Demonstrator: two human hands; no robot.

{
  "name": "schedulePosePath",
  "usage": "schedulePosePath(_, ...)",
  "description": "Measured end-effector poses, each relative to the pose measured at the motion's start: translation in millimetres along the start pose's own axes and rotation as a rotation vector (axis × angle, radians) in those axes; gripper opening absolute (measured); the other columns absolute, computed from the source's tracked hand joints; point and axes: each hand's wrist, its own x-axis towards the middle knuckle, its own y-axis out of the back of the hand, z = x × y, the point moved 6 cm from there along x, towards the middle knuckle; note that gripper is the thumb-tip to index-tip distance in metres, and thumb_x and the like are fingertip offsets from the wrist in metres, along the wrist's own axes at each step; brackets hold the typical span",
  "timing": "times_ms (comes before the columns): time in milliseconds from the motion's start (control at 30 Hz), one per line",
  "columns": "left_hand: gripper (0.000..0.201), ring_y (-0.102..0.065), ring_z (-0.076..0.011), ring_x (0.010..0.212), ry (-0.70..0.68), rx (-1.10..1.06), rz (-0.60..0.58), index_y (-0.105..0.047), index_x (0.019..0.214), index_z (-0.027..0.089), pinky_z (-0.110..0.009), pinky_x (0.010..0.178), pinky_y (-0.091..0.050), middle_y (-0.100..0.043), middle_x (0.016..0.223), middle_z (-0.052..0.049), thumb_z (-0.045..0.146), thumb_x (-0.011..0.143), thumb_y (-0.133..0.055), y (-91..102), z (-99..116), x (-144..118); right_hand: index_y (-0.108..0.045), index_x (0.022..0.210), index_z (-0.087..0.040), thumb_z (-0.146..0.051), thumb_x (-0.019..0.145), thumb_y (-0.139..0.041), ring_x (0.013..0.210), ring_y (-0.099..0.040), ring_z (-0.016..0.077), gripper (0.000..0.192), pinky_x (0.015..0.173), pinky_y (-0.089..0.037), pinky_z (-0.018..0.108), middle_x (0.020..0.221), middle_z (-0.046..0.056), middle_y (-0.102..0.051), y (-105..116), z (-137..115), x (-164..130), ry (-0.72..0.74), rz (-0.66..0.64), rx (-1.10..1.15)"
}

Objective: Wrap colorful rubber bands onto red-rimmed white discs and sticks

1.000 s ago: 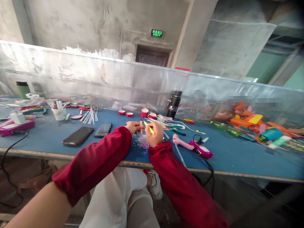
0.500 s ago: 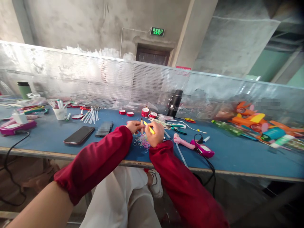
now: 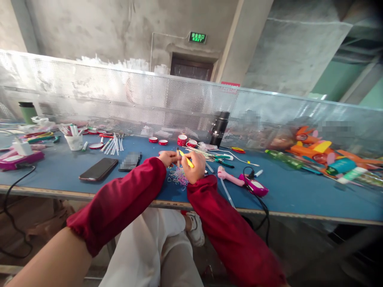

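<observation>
The yellow tool sits where it did a second ago, pinched in the right hand above the bands heaped on the blue table. The left hand keeps its fingers closed on a thin stick (upright, just beside the tool's tip). Only the camera has drifted slightly, so the fiddly work between both hands looks unfinished. A phone lies well left.

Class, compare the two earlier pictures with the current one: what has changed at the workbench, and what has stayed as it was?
Almost nothing changed. The right hand still grips the yellow tool, and the left hand still pinches by the thin stick above the loose rubber bands. Only the view shifted slightly. The phone and pink device lie unmoved.
</observation>
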Motion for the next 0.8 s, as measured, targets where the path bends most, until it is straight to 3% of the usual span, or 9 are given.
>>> schedulePosePath(167,0.018,-0.061,-0.0164,0.069,-0.055,-0.012,0.046,-0.07,0.078,0.018,-0.028,0.061,-0.044,-0.067,0.063,-0.001,0.035,0.081,-0.072,-0.5,8.3,-8.2,-0.057,0.078,-0.023,-0.024,0.087,-0.058,0.072,-0.059,0.0196,0.009,0.08,-0.04,0.037,0.071,0.002,-0.064,-4.4,-1.9,-0.7,0.007,-0.061,-0.005)
schedulePosePath(300,0.019,-0.061,-0.017,0.073,-0.071,-0.02,0.083,-0.07,0.081,0.018,-0.028,0.065,-0.044,-0.067,0.062,-0.001,0.037,0.082,-0.071,-0.4,13.9,-13.8,-0.056,0.076,-0.023,-0.024,0.087,-0.057,0.071,-0.057,0.0202,0.011,0.078,-0.04,0.037,0.069,0.002,-0.064,0.8,-0.3,0.7,-0.019,-0.001,-0.027)
schedulePosePath(567,0.022,-0.061,-0.0175,0.074,0.0,-0.021,-0.03,-0.071,0.081,0.021,-0.028,0.064,-0.045,-0.068,0.064,-0.001,0.042,0.076,-0.076,-2.8,7.2,-5.2,-0.057,0.078,-0.022,-0.025,0.087,-0.058,0.072,-0.058,0.0205,0.01,0.076,-0.041,0.037,0.071,0.002,-0.064,-1.6,-0.5,1.1,-0.009,-0.034,-0.014)
schedulePosePath(667,0.027,-0.061,-0.0168,0.068,0.006,-0.031,-0.066,-0.07,0.078,0.018,-0.026,0.057,-0.042,-0.066,0.063,-0.002,0.043,0.072,-0.078,-3.6,3.0,-1.1,-0.056,0.077,-0.023,-0.025,0.088,-0.057,0.072,-0.058,0.021,0.011,0.077,-0.041,0.038,0.071,0.003,-0.064,1.1,-0.8,1.3,-0.017,0.001,-0.017)
schedulePosePath(800,0.032,-0.057,-0.0119,0.056,-0.008,-0.052,-0.095,-0.068,0.075,0.015,-0.022,0.049,-0.036,-0.064,0.061,0.0,0.044,0.068,-0.079,-5.2,1.7,0.5,-0.056,0.077,-0.023,-0.026,0.088,-0.057,0.072,-0.058,0.0202,0.011,0.076,-0.041,0.037,0.071,0.002,-0.064,-1.7,-3.8,1.7,0.012,-0.047,0.002)
